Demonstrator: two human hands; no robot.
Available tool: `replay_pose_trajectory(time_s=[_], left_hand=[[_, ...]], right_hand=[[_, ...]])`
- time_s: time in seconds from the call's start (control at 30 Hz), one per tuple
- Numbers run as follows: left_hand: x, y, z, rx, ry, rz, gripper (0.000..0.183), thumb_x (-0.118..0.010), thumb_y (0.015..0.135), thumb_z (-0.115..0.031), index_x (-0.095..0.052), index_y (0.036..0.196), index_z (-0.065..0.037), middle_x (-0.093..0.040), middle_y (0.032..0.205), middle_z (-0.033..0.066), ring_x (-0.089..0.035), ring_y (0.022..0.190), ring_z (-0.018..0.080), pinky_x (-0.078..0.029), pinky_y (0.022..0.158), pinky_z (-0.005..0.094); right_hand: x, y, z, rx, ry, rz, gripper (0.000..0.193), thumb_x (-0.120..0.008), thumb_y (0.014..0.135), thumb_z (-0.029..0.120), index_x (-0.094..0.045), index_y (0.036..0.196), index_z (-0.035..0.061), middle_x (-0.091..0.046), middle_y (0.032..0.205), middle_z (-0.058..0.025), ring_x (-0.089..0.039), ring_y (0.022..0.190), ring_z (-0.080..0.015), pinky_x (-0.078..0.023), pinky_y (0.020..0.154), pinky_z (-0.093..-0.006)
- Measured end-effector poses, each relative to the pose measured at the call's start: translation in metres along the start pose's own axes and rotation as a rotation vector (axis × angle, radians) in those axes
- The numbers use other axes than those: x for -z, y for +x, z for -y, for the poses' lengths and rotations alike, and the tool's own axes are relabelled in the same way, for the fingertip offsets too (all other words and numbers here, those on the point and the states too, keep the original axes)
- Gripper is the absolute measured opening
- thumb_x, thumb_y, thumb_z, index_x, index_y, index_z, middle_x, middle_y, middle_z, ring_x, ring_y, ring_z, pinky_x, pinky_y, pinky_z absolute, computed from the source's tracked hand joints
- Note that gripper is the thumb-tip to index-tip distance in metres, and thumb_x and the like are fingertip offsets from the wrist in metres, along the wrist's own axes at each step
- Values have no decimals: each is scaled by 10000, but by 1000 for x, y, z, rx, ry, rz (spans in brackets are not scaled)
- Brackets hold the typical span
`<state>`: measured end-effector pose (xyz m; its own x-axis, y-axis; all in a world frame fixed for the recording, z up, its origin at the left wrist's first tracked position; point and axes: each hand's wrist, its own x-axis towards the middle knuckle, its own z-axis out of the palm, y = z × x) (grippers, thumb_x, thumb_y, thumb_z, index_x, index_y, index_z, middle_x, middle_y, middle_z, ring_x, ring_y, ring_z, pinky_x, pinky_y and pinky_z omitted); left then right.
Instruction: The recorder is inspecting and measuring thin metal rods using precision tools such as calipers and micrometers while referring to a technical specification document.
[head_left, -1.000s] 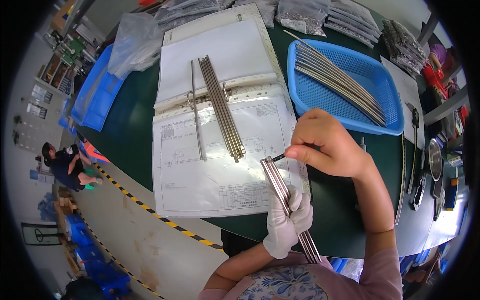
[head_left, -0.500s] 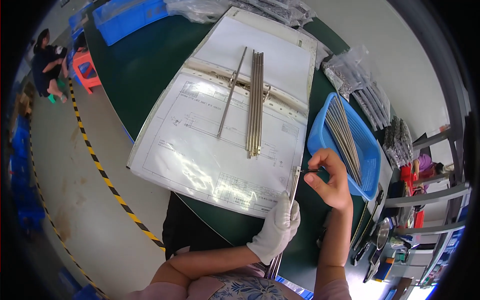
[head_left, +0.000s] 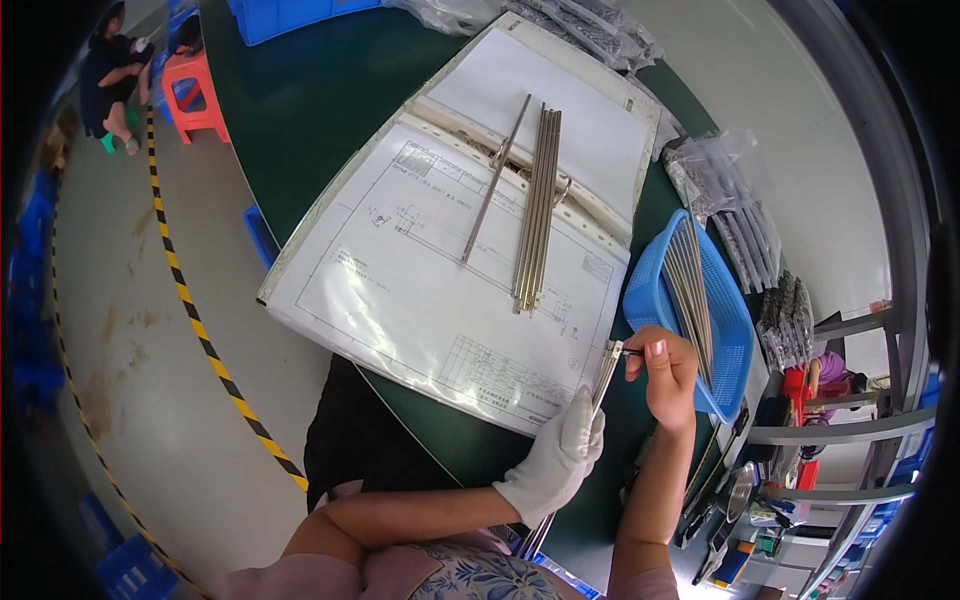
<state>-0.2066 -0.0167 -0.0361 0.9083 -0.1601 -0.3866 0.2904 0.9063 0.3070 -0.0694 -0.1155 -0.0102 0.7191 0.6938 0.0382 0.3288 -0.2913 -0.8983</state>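
My left hand [head_left: 560,455], in a white glove, is closed around a bundle of thin metal rods [head_left: 607,376]. Their upper ends stick out past my fingertips, and the lower ends come out below near my lap. At the top end of the rods, my bare right hand [head_left: 668,378] pinches a small, thin dark tool [head_left: 631,352] that points at the end of one rod. My fingers mostly cover the tool, so its kind is unclear. Several more rods [head_left: 539,215] lie together on an open binder [head_left: 345,275] of drawings, with a single rod [head_left: 495,185] apart to their left.
A blue plastic basket [head_left: 740,345] holding rods [head_left: 688,280] stands right of the binder. Bagged metal parts [head_left: 740,225] lie beyond it. A blue bin [head_left: 290,20] sits at the far left of the green table [head_left: 270,130]. A person [head_left: 112,75] sits by a red stool [head_left: 193,100].
My right hand has turned, its fingers curling closer around the dark tool at the rod end. The left hand keeps its grip on the rods. The whole view has shifted slightly.
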Motion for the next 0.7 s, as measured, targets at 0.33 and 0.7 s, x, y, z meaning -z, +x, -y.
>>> replay_pose_trajectory(time_s=[0.33, 0.7], left_hand=[[6, 2, 2, 11, 100, 8, 552, -280, 899, -650, -337, 664, -154, -238, 520, -63, -176, 404, 46, -125, 374, 219], [3, -3, -5, 110, 340, -33, 493, -356, 926, -571, -329, 670, -152, -220, 554, -64, -166, 426, 52, -120, 389, 224]], right_hand=[[4, 1, 17, 260, -287, 59, 190, -658, 783, 34, -565, 942, -14, -555, 840, -54, -530, 698, -139, -445, 638, -265], [-1, -3, 21, 228, -268, -73, 123, -668, 785, 131, -601, 785, 28, -570, 647, -76, -525, 548, -214, -404, 525, -300]])
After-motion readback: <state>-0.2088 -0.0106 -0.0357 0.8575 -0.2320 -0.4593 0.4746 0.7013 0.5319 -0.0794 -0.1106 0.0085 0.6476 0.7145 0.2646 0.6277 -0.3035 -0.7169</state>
